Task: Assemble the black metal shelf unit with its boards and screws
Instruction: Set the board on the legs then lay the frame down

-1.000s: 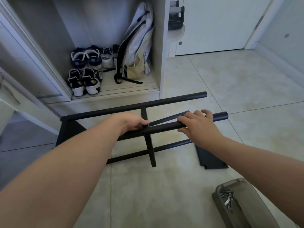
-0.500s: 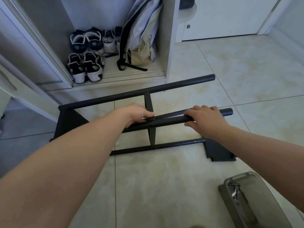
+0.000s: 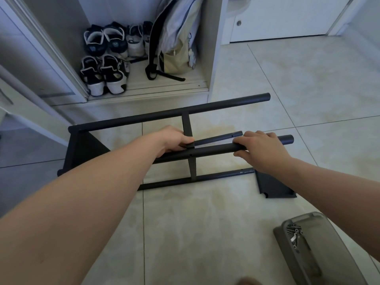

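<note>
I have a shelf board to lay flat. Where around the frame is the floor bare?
Bare tile: between the black frame and the grey screw tray, and right of the tube ends toward the white door. Crowded: among the tubes, where the left hand and right hand grip, by the black plate, and the cupboard with shoes and backpack.

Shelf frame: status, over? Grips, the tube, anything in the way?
Left grip holds the frame at its crossbar. Right grip wraps the thick tube. Black plate on floor by right wrist; screws in tray.
</note>
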{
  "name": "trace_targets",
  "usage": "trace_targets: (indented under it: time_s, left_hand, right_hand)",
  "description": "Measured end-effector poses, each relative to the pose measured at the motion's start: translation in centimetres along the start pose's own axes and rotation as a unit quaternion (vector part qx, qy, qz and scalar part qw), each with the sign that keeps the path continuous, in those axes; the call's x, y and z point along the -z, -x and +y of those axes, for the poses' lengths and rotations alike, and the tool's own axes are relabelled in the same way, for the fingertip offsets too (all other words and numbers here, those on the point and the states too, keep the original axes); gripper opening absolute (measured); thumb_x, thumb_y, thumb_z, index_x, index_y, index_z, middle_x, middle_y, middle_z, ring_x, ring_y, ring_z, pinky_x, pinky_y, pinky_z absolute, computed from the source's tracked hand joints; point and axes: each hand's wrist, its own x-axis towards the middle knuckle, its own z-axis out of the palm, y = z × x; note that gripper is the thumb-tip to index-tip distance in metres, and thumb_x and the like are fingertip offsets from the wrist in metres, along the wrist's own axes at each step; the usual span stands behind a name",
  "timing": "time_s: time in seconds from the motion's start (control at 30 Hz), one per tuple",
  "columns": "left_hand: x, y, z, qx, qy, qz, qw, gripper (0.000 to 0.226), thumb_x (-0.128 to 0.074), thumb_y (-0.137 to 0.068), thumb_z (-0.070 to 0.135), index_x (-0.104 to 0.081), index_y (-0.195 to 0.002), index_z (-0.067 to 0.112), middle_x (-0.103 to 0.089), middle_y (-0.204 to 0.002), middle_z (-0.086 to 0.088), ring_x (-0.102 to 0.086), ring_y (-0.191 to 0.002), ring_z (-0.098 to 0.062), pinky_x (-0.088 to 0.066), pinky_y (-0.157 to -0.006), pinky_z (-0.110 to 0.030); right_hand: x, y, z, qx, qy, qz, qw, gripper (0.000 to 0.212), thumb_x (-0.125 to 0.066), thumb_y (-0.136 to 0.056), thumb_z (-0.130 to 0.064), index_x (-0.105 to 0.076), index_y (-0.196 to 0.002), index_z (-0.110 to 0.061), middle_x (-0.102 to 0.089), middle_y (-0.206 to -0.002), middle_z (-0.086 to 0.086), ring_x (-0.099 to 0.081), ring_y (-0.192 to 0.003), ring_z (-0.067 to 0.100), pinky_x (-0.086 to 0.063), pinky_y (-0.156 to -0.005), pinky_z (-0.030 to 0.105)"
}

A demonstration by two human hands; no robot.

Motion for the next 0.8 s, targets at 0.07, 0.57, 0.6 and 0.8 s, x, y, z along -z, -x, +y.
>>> trace_targets:
  time_s: [0.07, 0.57, 0.6, 0.8]
  left_hand:
    - [-0.3, -0.2, -0.4, -0.003, -0.007, 0.0, 1.0, 0.03, -0.074, -0.09, 0.029, -0.071, -0.109, 0.005, -0.073, -0.115, -0.013, -0.069, -0.11, -0.026, -0.052, -0.088, -0.032]
    - [-0.7, -1.0, -1.3, 0.016, -0.015, -0.012, 1.0, 0.035, -0.077, -0.087, 0.032, -0.072, -0.108, 0.004, -0.074, -0.104, -0.009, -0.067, -0.089, -0.019, -0.049, -0.083, -0.028]
    - [-0.9, -1.0, -1.4, 0.02, -0.022, -0.014, 0.999, 0.039, -0.077, -0.087, 0.034, -0.072, -0.111, 0.003, -0.073, -0.102, -0.01, -0.064, -0.088, -0.02, -0.048, -0.084, -0.03]
    - [-1.0, -0.8, -1.7, 0.01, -0.029, -0.015, 0.999, 0.032, -0.076, -0.087, 0.036, -0.074, -0.098, 0.007, -0.074, -0.105, -0.01, -0.068, -0.093, -0.023, -0.048, -0.088, -0.031]
  right_hand:
    - [-0.3, 0.1, -0.2, 0.0, -0.002, -0.017, 1.0, 0.017, -0.051, -0.102, -0.043, -0.059, -0.112, -0.033, -0.048, -0.097, -0.011, -0.048, -0.095, 0.018, -0.034, -0.086, 0.038]
    - [-0.9, 0.2, 0.1, -0.008, 0.009, -0.042, 0.999, 0.017, -0.051, -0.103, -0.042, -0.059, -0.113, -0.031, -0.052, -0.1, -0.008, -0.043, -0.093, 0.016, -0.035, -0.086, 0.038]
    - [-1.1, 0.2, 0.1, -0.008, 0.009, -0.052, 0.999, 0.018, -0.051, -0.103, -0.042, -0.06, -0.114, -0.031, -0.052, -0.101, -0.008, -0.043, -0.093, 0.017, -0.033, -0.084, 0.037]
    - [-1.5, 0.2, -0.1, -0.008, 0.015, -0.074, 0.997, 0.02, -0.048, -0.104, -0.042, -0.059, -0.116, -0.03, -0.053, -0.102, -0.006, -0.048, -0.096, 0.018, -0.036, -0.082, 0.036]
